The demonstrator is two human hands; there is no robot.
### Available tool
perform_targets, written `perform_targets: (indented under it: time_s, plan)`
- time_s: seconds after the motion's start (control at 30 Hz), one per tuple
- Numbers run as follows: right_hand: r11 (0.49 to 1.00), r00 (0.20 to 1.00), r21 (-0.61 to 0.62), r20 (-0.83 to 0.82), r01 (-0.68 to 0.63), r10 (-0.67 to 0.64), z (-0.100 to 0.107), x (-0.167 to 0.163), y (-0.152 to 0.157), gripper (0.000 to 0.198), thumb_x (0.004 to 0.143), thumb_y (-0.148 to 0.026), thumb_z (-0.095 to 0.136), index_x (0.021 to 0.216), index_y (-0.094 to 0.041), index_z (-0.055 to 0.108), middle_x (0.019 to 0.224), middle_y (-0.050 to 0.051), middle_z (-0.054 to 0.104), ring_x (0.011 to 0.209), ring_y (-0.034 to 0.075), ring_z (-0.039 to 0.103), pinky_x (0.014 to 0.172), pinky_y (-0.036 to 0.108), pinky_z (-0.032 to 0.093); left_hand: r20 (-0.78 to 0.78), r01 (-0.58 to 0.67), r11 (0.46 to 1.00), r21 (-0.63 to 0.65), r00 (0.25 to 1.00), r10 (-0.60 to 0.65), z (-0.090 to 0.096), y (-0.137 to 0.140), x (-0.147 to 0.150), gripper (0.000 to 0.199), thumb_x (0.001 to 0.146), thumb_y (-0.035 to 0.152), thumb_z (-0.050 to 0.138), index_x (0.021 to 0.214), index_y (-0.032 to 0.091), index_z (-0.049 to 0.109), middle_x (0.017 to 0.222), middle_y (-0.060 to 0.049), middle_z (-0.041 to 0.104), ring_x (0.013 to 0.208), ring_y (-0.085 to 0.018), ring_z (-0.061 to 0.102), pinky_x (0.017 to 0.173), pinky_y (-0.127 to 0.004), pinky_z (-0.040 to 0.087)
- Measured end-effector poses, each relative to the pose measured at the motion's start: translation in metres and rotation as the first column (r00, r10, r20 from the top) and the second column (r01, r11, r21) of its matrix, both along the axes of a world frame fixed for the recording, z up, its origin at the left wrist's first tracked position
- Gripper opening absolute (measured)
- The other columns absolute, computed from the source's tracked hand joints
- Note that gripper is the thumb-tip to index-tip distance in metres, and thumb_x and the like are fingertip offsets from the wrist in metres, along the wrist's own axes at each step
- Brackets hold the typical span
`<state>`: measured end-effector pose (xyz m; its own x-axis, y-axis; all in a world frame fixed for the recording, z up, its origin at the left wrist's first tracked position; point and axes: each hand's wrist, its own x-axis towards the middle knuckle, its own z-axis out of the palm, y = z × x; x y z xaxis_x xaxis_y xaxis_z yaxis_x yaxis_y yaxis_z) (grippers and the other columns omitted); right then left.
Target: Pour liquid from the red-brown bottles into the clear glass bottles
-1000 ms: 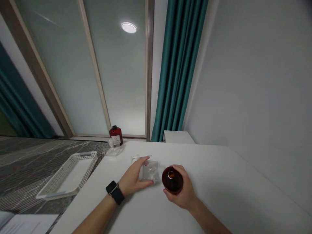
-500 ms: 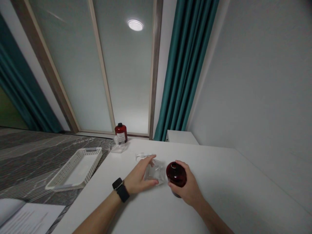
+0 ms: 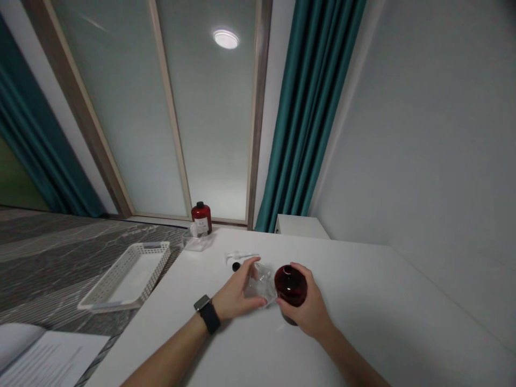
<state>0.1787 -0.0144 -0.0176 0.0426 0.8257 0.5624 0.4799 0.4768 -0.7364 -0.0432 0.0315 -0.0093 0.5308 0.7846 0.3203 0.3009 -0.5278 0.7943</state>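
Note:
My right hand [image 3: 306, 301] is wrapped round a dark red bottle [image 3: 289, 285], whose uncapped neck faces up. Close beside it, my left hand [image 3: 239, 293], with a black watch on the wrist, has its thumb and fingers round the sides of a clear square bottle [image 3: 263, 279]. The two bottles are almost touching. Just beyond my left fingers lie a small black cap [image 3: 236, 266] and a clear-white pump head [image 3: 241, 255] on the white table [image 3: 346, 269].
At the table's far left corner stand another red bottle [image 3: 201, 217] with a black cap and a clear container [image 3: 197, 242]. Left of the table are a white basket [image 3: 86, 303] and an open book [image 3: 56, 357]. A white cabinet [image 3: 302, 227] stands behind the table.
My left hand and the clear bottle have shifted slightly right, closer to the red bottle. The black cap, hidden before, now shows. My right hand has barely moved.

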Motion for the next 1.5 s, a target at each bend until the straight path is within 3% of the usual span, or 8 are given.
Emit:
perform_targets:
  time_s: [0.17, 0.3, 0.5, 0.67, 0.8, 0.93, 1.17, 1.5]
  plan:
    - [0.999, 0.997, 0.042, 0.072, 0.023, -0.026, 0.003, -0.001, 0.001, 0.067, 0.066, -0.023, 0.075, 0.127, -0.022, 0.049, 0.12, 0.012, 0.064, 0.109, 0.029, 0.065, 0.094, 0.044, 0.055, -0.016, -0.037, 0.999, 0.039, 0.999, 0.038, 0.006, 0.0, -0.003, 0.082, 0.071, 0.028, 0.078, 0.138, 0.017, 0.033, 0.117, -0.01, 0.056, 0.109, -0.028, 0.056, 0.102, -0.047, 0.042]
    - [1.0, 0.991, 0.023, 0.136, -0.02, 0.017, 0.009, 0.004, 0.002, 0.067, 0.065, -0.023, 0.075, 0.127, -0.022, 0.049, 0.121, 0.011, 0.065, 0.108, 0.029, 0.066, 0.093, 0.043, 0.055, -0.045, -0.07, 0.995, 0.076, 0.996, 0.073, 0.017, -0.003, -0.005, 0.072, 0.069, 0.025, 0.08, 0.129, 0.019, 0.041, 0.121, -0.011, 0.057, 0.11, -0.029, 0.056, 0.1, -0.048, 0.044]
    - [0.992, 0.945, -0.039, 0.301, -0.121, 0.127, 0.023, 0.018, 0.003, 0.065, 0.068, -0.022, 0.074, 0.128, -0.024, 0.047, 0.122, 0.01, 0.063, 0.111, 0.028, 0.064, 0.095, 0.041, 0.053, -0.017, -0.072, 0.995, 0.065, 0.997, 0.073, 0.024, -0.008, -0.002, 0.055, 0.067, 0.021, 0.079, 0.111, 0.019, 0.046, 0.108, -0.007, 0.057, 0.101, -0.025, 0.057, 0.092, -0.043, 0.048]
    - [0.981, 0.89, -0.057, 0.413, -0.187, 0.194, 0.031, 0.025, 0.002, 0.067, 0.068, -0.021, 0.073, 0.129, -0.024, 0.046, 0.121, 0.01, 0.063, 0.11, 0.028, 0.064, 0.095, 0.041, 0.053, 0.036, -0.032, 0.999, 0.04, 0.999, 0.031, 0.022, -0.01, 0.001, 0.063, 0.065, 0.022, 0.081, 0.115, 0.019, 0.044, 0.118, -0.01, 0.056, 0.11, -0.028, 0.056, 0.099, -0.045, 0.045]
    - [0.979, 0.87, -0.067, 0.449, -0.193, 0.202, 0.036, 0.026, -0.001, 0.067, 0.067, -0.021, 0.073, 0.129, -0.026, 0.049, 0.119, 0.009, 0.064, 0.108, 0.027, 0.065, 0.091, 0.04, 0.055, -0.015, -0.053, 0.998, 0.032, 0.998, 0.053, 0.018, -0.009, 0.002, 0.064, 0.066, 0.025, 0.083, 0.117, 0.019, 0.046, 0.117, -0.009, 0.059, 0.109, -0.029, 0.059, 0.097, -0.046, 0.047]
    - [0.978, 0.848, -0.074, 0.487, -0.195, 0.207, 0.041, 0.027, -0.003, 0.067, 0.066, -0.021, 0.072, 0.129, -0.026, 0.05, 0.119, 0.008, 0.065, 0.106, 0.027, 0.066, 0.089, 0.04, 0.055, -0.055, -0.033, 0.999, 0.029, 0.998, 0.035, 0.012, -0.008, 0.0, 0.079, 0.064, 0.03, 0.086, 0.129, 0.019, 0.041, 0.121, -0.012, 0.06, 0.112, -0.031, 0.059, 0.097, -0.047, 0.047]
    - [0.974, 0.809, -0.103, 0.543, -0.201, 0.224, 0.045, 0.031, -0.005, 0.064, 0.066, -0.021, 0.073, 0.126, -0.026, 0.052, 0.115, 0.007, 0.066, 0.1, 0.027, 0.067, 0.084, 0.038, 0.056, -0.091, 0.017, 0.992, 0.125, 0.996, -0.006, 0.014, -0.008, 0.0, 0.065, 0.068, 0.031, 0.084, 0.12, 0.019, 0.046, 0.117, -0.011, 0.058, 0.106, -0.029, 0.059, 0.092, -0.043, 0.049]
    - [0.969, 0.732, -0.176, 0.635, -0.176, 0.248, 0.049, 0.031, -0.007, 0.063, 0.066, -0.018, 0.07, 0.126, -0.027, 0.05, 0.114, 0.008, 0.064, 0.098, 0.028, 0.067, 0.083, 0.039, 0.055, -0.122, -0.002, 0.977, 0.214, 0.992, 0.029, 0.014, -0.011, 0.006, 0.07, 0.066, 0.03, 0.086, 0.123, 0.016, 0.046, 0.119, -0.013, 0.058, 0.109, -0.031, 0.058, 0.096, -0.045, 0.047]
